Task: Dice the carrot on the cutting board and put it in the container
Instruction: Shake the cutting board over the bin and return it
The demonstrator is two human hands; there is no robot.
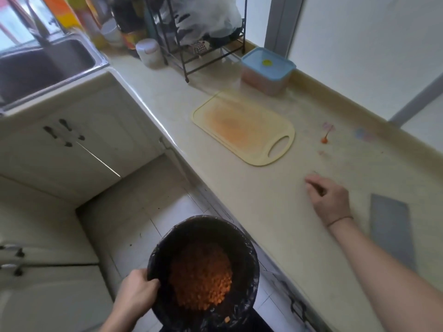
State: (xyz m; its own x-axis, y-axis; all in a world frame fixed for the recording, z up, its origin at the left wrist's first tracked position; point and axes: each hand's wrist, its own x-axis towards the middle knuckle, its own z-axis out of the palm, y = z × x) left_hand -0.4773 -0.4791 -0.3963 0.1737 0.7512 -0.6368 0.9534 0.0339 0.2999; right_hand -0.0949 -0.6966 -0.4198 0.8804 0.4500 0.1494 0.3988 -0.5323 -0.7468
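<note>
A pale yellow cutting board (244, 128) lies on the counter with an orange stain and no carrot on it. Behind it stands a lidded container (267, 70) with a blue lid and orange contents. My left hand (136, 293) grips the rim of a black-lined bin (203, 271) held below the counter edge; diced carrot (201, 276) fills it. My right hand (328, 200) rests on the counter with fingers loosely curled, holding nothing. A small carrot scrap (324, 140) lies to the right of the board.
A cleaver blade (390, 228) lies flat on the counter right of my right hand. A black wire rack (199, 44) with bags, a white jar (148, 52) and bottles stand at the back. The sink (43, 65) is at upper left, cabinets below.
</note>
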